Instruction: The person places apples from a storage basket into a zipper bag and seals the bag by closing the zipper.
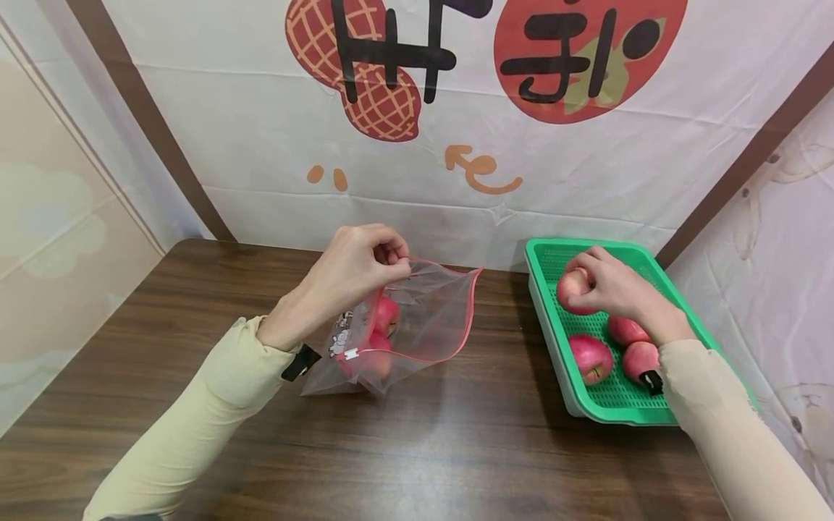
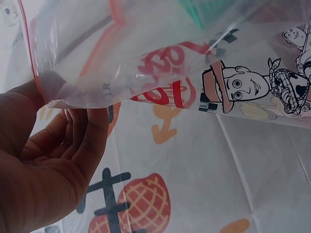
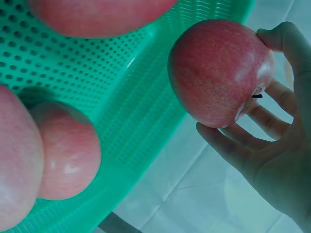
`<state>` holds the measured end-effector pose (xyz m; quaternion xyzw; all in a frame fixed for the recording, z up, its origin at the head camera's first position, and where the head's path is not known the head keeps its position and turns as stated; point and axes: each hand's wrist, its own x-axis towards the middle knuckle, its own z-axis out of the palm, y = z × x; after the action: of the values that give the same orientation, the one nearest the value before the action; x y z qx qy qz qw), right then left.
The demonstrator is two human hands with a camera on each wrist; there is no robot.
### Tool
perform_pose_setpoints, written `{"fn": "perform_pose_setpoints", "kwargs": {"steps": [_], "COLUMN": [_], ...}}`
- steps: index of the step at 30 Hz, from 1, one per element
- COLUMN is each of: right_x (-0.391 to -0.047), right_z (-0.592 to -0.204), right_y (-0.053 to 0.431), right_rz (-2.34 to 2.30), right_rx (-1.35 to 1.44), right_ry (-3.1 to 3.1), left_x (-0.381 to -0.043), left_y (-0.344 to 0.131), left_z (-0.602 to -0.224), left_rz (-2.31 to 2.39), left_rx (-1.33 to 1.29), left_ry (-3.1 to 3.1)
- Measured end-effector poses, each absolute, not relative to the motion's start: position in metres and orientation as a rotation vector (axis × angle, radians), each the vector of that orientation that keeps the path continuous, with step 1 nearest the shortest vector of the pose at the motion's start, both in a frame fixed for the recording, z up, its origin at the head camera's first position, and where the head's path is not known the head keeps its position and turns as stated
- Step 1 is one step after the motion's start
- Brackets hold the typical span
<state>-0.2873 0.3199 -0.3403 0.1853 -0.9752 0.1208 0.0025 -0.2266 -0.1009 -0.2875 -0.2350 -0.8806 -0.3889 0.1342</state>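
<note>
My left hand [image 1: 361, 268] pinches the rim of a clear zip bag [image 1: 430, 318] with a red zip edge, and the bag's mouth gapes toward the right. Inside it lie several red apples [image 1: 386, 316] near the bag's left side. Printed cartoon figures [image 2: 243, 85] show on the plastic in the left wrist view. Over the green basket [image 1: 563, 380], my right hand [image 1: 609, 286] grips an apple [image 3: 218, 73] between thumb and fingers, its stem toward the palm. Below that hand, other apples [image 1: 589, 358] rest on the basket floor, partly hidden by the wrist.
A dark wooden table [image 1: 443, 449] carries the bag and the basket, which stands at the right. Behind rises a white cloth backdrop [image 1: 260, 145] with printed drawings. Another cloth [image 1: 775, 289] hangs close by the basket's right side.
</note>
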Motion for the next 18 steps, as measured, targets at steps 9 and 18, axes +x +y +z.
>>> {"fn": "perform_pose_setpoints", "kwargs": {"steps": [9,18], "right_x": [-0.283,-0.28], "right_z": [-0.327,-0.309], "right_y": [0.311,0.298], "right_rz": [0.393,0.408], "right_rx": [0.582,0.639], "right_ry": [-3.046,-2.979], "left_x": [-0.225,-0.225], "left_y": [-0.101,-0.101], "left_z": [-0.287,-0.287], "left_rz": [-1.126,-1.121], "left_rx": [-0.68,-0.689], "left_ry": [-2.571,-2.562]}}
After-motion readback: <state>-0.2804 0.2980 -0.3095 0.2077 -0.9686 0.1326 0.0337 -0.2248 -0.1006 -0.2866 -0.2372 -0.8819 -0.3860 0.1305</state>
